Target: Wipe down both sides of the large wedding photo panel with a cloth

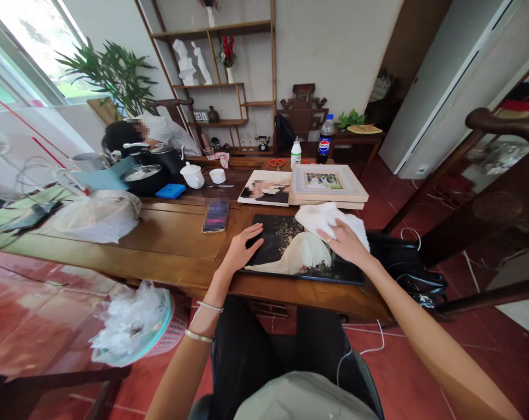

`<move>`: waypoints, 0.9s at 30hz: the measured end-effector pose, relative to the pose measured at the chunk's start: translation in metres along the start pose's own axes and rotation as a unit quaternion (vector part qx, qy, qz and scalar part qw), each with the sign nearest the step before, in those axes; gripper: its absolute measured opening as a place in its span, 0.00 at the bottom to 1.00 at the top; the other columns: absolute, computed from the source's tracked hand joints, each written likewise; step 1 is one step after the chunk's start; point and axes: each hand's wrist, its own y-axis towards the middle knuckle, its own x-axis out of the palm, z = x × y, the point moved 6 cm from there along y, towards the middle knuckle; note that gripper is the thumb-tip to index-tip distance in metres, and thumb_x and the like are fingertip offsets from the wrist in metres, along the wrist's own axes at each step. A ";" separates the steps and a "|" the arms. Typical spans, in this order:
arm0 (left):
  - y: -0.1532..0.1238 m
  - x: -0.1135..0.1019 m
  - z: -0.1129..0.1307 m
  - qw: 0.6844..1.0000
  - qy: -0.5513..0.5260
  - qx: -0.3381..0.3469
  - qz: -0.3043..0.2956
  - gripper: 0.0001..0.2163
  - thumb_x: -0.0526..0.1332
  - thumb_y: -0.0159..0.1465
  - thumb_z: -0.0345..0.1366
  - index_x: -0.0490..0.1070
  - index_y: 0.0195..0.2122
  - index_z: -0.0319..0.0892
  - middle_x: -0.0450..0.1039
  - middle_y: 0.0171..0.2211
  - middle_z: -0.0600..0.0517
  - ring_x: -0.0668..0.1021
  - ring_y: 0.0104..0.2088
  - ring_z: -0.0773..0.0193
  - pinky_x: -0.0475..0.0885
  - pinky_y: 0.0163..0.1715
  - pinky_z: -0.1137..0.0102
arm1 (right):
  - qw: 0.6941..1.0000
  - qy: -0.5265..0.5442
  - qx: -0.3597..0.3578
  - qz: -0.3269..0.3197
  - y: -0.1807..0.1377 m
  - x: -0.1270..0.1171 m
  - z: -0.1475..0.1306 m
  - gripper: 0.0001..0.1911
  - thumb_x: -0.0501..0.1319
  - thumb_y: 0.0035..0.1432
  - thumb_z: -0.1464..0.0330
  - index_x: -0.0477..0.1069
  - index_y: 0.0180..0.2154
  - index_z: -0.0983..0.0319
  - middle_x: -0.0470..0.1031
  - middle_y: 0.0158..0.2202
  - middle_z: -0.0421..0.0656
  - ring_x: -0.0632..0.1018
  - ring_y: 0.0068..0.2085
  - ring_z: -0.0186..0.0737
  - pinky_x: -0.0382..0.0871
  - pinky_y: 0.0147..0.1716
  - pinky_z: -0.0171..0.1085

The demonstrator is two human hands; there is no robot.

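Observation:
A dark photo print (307,252) with a pale flowing gown on it lies flat at the table's near edge. My left hand (242,248) rests on its left edge, fingers stretched out and holding nothing. Over the print's upper right part, my right hand (344,240) grips a bunched white cloth (319,217) and presses it down. The cloth spreads past the print's far edge and hides that corner. Just beyond lie another photo print (267,189) and a white-framed picture (328,179), which is stacked on another white frame or panel.
On the wooden table (177,233) are a phone (215,214), a blue box (170,191), a white teapot (192,175), orange scissors (277,163), a white bottle (295,153) and a cola bottle (324,140). A basket (166,332) of plastic bags stands left below. Another person (168,133) leans at the far left.

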 end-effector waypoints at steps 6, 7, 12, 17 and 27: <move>0.000 0.006 -0.006 1.000 0.001 -0.003 -0.005 0.17 0.56 0.64 0.37 0.70 0.52 0.40 0.68 0.56 0.45 0.68 0.58 0.57 0.60 0.60 0.58 | 0.997 -0.041 -0.067 -0.010 -0.051 -0.013 -0.024 0.14 0.54 0.61 0.65 0.75 0.40 0.65 0.66 0.57 0.56 0.62 0.62 0.52 0.51 0.61 0.55; 0.000 0.008 -0.007 1.000 -0.003 -0.001 -0.008 0.17 0.55 0.64 0.37 0.69 0.53 0.41 0.66 0.57 0.44 0.67 0.59 0.57 0.59 0.61 0.57 | 0.996 -0.032 -0.083 -0.023 -0.058 -0.014 -0.037 0.12 0.55 0.60 0.67 0.75 0.38 0.65 0.66 0.58 0.54 0.60 0.62 0.52 0.51 0.61 0.56; -0.002 0.014 -0.010 0.999 -0.036 0.017 -0.031 0.19 0.52 0.65 0.36 0.65 0.57 0.43 0.58 0.62 0.46 0.59 0.64 0.58 0.52 0.63 0.57 | 0.976 0.029 -0.186 -0.111 -0.081 -0.015 -0.094 0.11 0.58 0.53 0.75 0.75 0.38 0.61 0.59 0.63 0.44 0.55 0.64 0.50 0.46 0.62 0.56; -0.003 0.015 -0.008 0.997 -0.044 0.008 -0.057 0.19 0.50 0.67 0.39 0.64 0.58 0.42 0.58 0.63 0.45 0.56 0.65 0.59 0.50 0.64 0.56 | 0.974 0.024 -0.196 -0.113 -0.054 -0.013 -0.079 0.14 0.57 0.59 0.68 0.72 0.47 0.61 0.62 0.61 0.49 0.62 0.61 0.48 0.54 0.61 0.51; -0.001 0.014 -0.015 0.996 -0.075 0.012 -0.052 0.19 0.51 0.66 0.38 0.65 0.57 0.45 0.60 0.62 0.48 0.60 0.63 0.61 0.51 0.64 0.57 | 0.993 -0.101 -0.064 0.008 -0.017 -0.004 -0.003 0.15 0.53 0.61 0.66 0.74 0.43 0.67 0.68 0.55 0.58 0.63 0.61 0.54 0.55 0.59 0.56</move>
